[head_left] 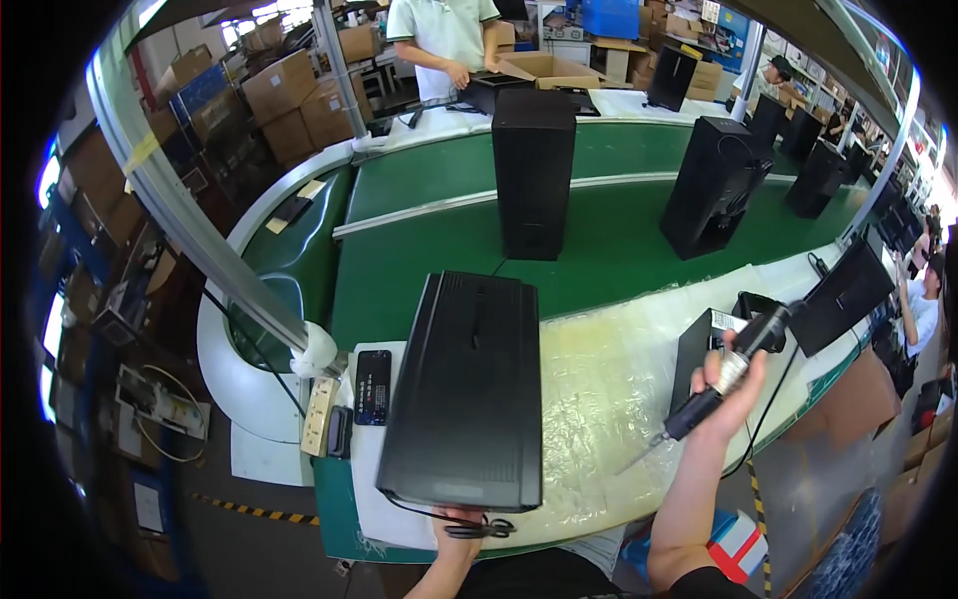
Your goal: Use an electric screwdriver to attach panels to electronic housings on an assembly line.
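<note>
A large black speaker box (464, 389) lies at the near left of the work table, its smooth panel facing up. My left hand (457, 539) grips its near end from below, with most of its fingers hidden. A bundled black cable (484, 526) hangs there against the hand. To the right, my right hand (736, 404) is wrapped round a black electric screwdriver (733, 371). The long thin bit points down and left over the plastic-covered table and touches nothing I can make out. Just beyond that hand sits a small black box (693, 349).
Tall black speakers (534, 175) stand on the green conveyor (419, 225) ahead. A power strip (317, 417) and a flat black panel (373, 387) lie left. Another black box (843, 295) stands at the right edge. A metal post (215, 230) rises at left. Across the conveyor a person (444, 45) works.
</note>
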A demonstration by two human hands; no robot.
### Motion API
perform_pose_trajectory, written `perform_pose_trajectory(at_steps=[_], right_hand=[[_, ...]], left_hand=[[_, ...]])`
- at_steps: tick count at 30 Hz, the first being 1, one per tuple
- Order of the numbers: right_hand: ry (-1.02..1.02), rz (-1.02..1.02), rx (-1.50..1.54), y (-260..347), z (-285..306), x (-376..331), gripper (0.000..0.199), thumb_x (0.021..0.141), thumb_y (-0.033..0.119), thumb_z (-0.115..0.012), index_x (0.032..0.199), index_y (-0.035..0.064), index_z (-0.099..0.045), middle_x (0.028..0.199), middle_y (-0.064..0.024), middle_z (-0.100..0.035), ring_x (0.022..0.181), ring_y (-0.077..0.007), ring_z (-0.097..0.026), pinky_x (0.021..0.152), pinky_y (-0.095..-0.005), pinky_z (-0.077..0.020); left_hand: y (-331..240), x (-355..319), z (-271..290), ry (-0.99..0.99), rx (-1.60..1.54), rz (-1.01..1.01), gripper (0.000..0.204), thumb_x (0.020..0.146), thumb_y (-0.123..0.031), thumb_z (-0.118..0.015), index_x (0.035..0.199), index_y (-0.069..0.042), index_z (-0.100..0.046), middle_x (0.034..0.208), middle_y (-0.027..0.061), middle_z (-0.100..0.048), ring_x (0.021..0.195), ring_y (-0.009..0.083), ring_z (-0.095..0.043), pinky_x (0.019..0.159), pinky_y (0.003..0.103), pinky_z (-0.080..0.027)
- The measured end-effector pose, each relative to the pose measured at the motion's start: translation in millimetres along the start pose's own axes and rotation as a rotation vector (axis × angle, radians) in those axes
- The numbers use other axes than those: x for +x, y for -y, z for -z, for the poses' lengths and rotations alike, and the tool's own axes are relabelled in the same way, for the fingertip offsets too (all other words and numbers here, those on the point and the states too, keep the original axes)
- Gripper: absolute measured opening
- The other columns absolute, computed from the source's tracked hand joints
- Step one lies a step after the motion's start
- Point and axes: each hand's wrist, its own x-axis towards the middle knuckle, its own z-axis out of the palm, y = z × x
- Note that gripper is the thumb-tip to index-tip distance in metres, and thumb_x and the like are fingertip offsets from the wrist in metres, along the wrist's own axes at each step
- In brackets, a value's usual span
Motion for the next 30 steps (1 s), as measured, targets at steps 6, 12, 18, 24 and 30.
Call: perform_pose_trajectory(at_steps=[6, 12, 18, 24, 30], right_hand=[[0.023, -0.14, 0.027, -29, 11, 18, 0.045, 0.097, 0.042, -0.039, 0.107, -0.0001, -0.051, 0.1, -0.0044, -0.055, 0.055, -0.0095, -0.043, 0.041, -0.0246, -0.0386], [0.052, -0.118, 0.109, -50, -1, 28, 0.038, 0.098, 0.038, -0.037, 0.111, 0.0037, -0.046, 0.106, -0.0078, -0.055, 0.056, -0.0112, -0.046, 0.044, -0.0267, -0.0408], [0.092, -0.07, 0.061, -58, -7, 44, 0.035, 0.098, 0.034, -0.037, 0.111, 0.0026, -0.044, 0.106, -0.0124, -0.055, 0.057, -0.0134, -0.05, 0.044, -0.0283, -0.0435], [0.121, -0.008, -0.006, -53, 0, 53, 0.032, 0.098, 0.03, -0.038, 0.113, 0.0028, -0.041, 0.105, -0.0123, -0.054, 0.057, -0.0127, -0.051, 0.043, -0.0267, -0.0445], [0.129, 0.017, -0.029, -50, 3, 55, 0.031, 0.098, 0.029, -0.037, 0.113, 0.0024, -0.04, 0.105, -0.0126, -0.053, 0.057, -0.0121, -0.051, 0.043, -0.0257, -0.0448]], left_hand=[[-67, 23, -101, -0.075, -0.094, -0.123, 0.028, 0.094, -0.03, -0.052, 0.118, -0.014, -0.054, 0.118, 0.0039, -0.057, 0.105, 0.0205, -0.056, 0.09, 0.037, -0.046], [-132, 58, -159, 0.022, 0.076, -0.242, 0.041, 0.09, -0.043, -0.056, 0.118, -0.013, -0.056, 0.118, 0.005, -0.06, 0.103, 0.0222, -0.058, 0.081, 0.038, -0.048], [-179, 128, -233, 0.035, 0.191, -0.152, 0.036, 0.092, -0.04, -0.055, 0.102, -0.006, -0.058, 0.098, 0.0081, -0.062, 0.094, 0.0284, -0.059, 0.081, 0.049, -0.049], [-206, 215, -321, -0.121, 0.13, -0.141, 0.045, 0.094, -0.04, -0.05, 0.116, -0.001, -0.047, 0.106, 0.016, -0.06, 0.099, 0.0373, -0.058, 0.088, 0.062, -0.043], [-225, 237, -352, -0.261, 0.174, -0.011, 0.046, 0.096, -0.038, -0.045, 0.126, -0.003, -0.047, 0.126, 0.0158, -0.053, 0.118, 0.0444, -0.045, 0.103, 0.065, -0.024]])
